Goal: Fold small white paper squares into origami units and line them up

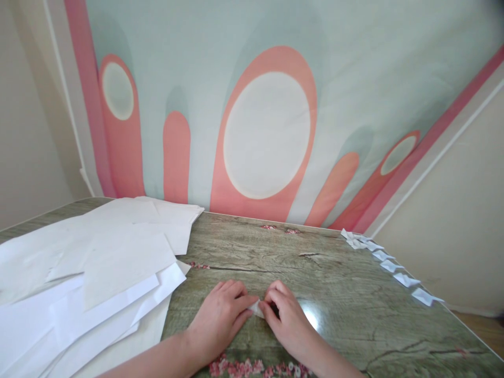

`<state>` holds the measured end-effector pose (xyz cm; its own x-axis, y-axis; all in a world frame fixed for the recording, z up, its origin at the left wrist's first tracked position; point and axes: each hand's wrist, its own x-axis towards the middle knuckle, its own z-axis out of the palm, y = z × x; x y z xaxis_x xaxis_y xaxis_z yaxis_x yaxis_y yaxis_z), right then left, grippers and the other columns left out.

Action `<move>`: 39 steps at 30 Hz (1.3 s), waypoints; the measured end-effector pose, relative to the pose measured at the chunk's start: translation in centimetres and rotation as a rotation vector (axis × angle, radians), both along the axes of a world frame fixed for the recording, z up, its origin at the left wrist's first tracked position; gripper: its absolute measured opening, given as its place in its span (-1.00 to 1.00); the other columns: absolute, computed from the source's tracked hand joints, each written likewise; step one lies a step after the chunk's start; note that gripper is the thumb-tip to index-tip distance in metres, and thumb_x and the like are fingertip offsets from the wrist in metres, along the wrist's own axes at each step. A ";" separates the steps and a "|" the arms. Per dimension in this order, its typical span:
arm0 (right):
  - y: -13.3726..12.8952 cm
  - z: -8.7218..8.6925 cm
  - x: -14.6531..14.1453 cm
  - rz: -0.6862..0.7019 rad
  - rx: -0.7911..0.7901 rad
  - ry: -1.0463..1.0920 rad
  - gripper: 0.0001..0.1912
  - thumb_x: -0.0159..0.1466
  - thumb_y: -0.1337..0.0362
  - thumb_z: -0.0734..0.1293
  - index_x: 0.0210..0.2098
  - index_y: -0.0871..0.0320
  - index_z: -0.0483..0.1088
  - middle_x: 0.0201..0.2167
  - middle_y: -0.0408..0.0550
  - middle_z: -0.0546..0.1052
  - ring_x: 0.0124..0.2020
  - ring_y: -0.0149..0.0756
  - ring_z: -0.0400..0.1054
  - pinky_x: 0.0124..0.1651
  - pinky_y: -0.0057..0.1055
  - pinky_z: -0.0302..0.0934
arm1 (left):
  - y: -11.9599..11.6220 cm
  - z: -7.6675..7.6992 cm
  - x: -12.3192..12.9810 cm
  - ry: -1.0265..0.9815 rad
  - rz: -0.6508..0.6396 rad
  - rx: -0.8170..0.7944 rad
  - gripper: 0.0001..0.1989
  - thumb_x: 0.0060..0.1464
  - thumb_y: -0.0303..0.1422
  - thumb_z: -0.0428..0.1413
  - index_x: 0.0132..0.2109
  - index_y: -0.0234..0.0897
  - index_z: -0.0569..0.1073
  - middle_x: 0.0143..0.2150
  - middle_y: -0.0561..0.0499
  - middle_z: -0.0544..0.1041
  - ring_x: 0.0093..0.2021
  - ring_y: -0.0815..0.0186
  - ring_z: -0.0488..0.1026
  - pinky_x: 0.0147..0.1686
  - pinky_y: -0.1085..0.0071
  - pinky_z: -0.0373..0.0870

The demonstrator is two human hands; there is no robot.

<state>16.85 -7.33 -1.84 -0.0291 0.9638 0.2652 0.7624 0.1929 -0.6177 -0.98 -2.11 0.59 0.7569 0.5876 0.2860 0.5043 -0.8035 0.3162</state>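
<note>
Between my two hands is a small folded piece of white paper [258,310], low over the wood-patterned table near its front. My left hand [223,310] pinches its left end between thumb and forefinger. From the other side my right hand [281,310] grips the right end, fingers curled and thumb against the paper. Most of the piece is hidden by the fingers, so its exact shape cannot be made out.
Loose white sheets [129,257] lie in an overlapping pile on the left of the table [346,283]. Several small folded white paper pieces [391,266] line the right edge. Behind the table hangs a green and pink patterned cloth [197,58].
</note>
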 end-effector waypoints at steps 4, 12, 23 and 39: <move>0.1 -0.1 -0.1 0.000 0.019 -0.015 -0.81 0.22 0.42 0.24 -0.50 0.12 0.19 -0.39 -0.14 0.30 -0.32 -0.30 0.27 -0.23 -0.35 0.18 | -0.2 -0.2 0.2 0.067 -0.013 0.139 -0.85 0.14 -0.44 0.06 -0.17 -0.16 0.48 -0.30 0.02 0.44 -0.29 0.27 0.37 -0.27 0.36 0.27; -0.2 -0.4 -0.2 0.015 0.082 -0.062 -0.91 0.22 0.43 0.25 -0.35 0.13 0.26 -0.35 -0.10 0.33 -0.28 -0.26 0.27 -0.22 -0.32 0.18 | -0.5 0.2 0.3 0.197 -0.101 0.243 -0.89 0.16 -0.47 0.03 -0.24 -0.24 0.45 -0.33 0.01 0.45 -0.31 0.24 0.39 -0.29 0.32 0.30; -1.2 -0.3 -0.4 0.148 0.197 -0.276 -0.85 0.30 0.45 0.17 -0.24 0.14 0.33 -0.29 -0.06 0.38 -0.26 -0.23 0.24 -0.22 -0.29 0.16 | -0.7 0.4 0.2 0.267 -0.134 0.308 -0.86 0.16 -0.52 -0.01 -0.23 -0.30 0.43 -0.35 -0.02 0.44 -0.35 0.21 0.40 -0.33 0.27 0.32; -2.0 -0.7 -1.5 0.145 0.382 -0.645 -0.86 0.11 0.56 0.27 -0.43 0.21 0.34 -0.43 -0.09 0.37 -0.43 -0.28 0.21 -0.40 -0.33 0.06 | -1.4 0.5 0.4 0.364 -0.190 0.442 -0.92 0.13 -0.47 0.07 -0.34 -0.36 0.43 -0.41 0.02 0.44 -0.38 0.25 0.36 -0.42 0.32 0.22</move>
<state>15.37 -9.35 -2.50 -0.4105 0.7833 0.4668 0.9003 0.4293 0.0713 -0.56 -3.50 1.12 0.9322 0.3167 0.1752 0.3518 -0.9064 -0.2337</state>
